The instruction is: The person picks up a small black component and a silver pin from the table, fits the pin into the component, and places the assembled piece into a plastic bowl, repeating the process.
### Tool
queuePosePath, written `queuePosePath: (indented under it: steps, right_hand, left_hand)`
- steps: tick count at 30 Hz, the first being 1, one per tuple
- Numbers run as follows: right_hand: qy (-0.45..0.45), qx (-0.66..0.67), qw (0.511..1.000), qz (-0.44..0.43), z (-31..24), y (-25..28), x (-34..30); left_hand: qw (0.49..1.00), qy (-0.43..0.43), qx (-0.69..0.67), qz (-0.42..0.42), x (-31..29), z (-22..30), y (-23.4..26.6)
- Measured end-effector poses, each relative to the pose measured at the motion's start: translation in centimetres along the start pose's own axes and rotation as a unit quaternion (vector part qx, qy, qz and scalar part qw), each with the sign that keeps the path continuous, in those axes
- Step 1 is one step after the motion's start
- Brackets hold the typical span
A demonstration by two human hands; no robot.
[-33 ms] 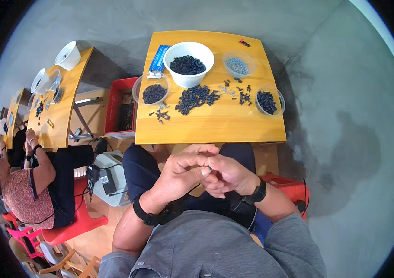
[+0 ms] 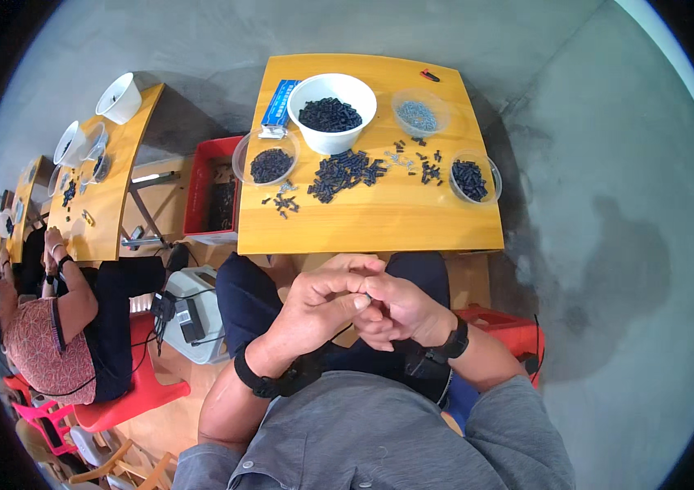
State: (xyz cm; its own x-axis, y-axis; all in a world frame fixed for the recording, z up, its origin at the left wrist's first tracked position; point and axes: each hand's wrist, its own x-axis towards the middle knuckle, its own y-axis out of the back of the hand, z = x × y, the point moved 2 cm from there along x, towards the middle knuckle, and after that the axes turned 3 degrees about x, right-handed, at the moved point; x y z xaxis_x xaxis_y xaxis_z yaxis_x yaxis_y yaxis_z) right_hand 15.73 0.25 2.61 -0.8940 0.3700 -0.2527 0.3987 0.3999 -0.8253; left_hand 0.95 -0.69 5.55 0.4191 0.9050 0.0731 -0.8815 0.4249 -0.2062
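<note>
Above my lap, just off the table's near edge, my left hand and my right hand meet at the fingertips. Both are closed in a pinch around a small dark piece, mostly covered by the fingers, so its kind does not show. Beyond them on the yellow table lies a loose pile of small black cylindrical parts. A white bowl full of similar black parts stands behind the pile. Clear tubs hold small dark parts, black cylinders and silvery pieces.
A blue box stands left of the white bowl; a red-and-black tool lies at the far right. On the floor at left is a red crate. Another person sits at a neighbouring table. A grey wall rises at right.
</note>
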Motion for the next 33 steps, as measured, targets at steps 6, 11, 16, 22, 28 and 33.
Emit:
queuePosePath:
  steps: [6,11,16,22,28,33]
  right_hand:
    - [0.018,0.086,0.993,0.074,0.7,-1.3,0.9]
    - [0.044,0.187,0.978,0.076,2.6,-1.1,2.0]
    - [0.038,0.119,0.983,0.137,1.3,0.0,1.9]
    - [0.271,-0.379,0.743,0.481,-8.2,7.3,-4.5]
    - [0.132,-0.666,0.38,0.628,-16.1,13.4,-9.3]
    - [0.151,-0.713,0.36,0.583,-14.9,15.6,-6.7]
  left_hand:
    - [1.0,0.02,-0.016,0.005,0.0,-0.4,0.3]
    - [0.989,0.126,-0.068,0.042,-0.5,-1.8,1.2]
    - [0.981,0.16,-0.105,0.038,-0.5,-3.1,1.7]
    - [0.986,0.074,-0.04,0.143,0.4,-5.3,2.2]
    - [0.965,0.194,0.047,0.17,0.7,-7.1,3.7]
    - [0.961,0.201,0.051,0.185,1.0,-9.3,4.6]
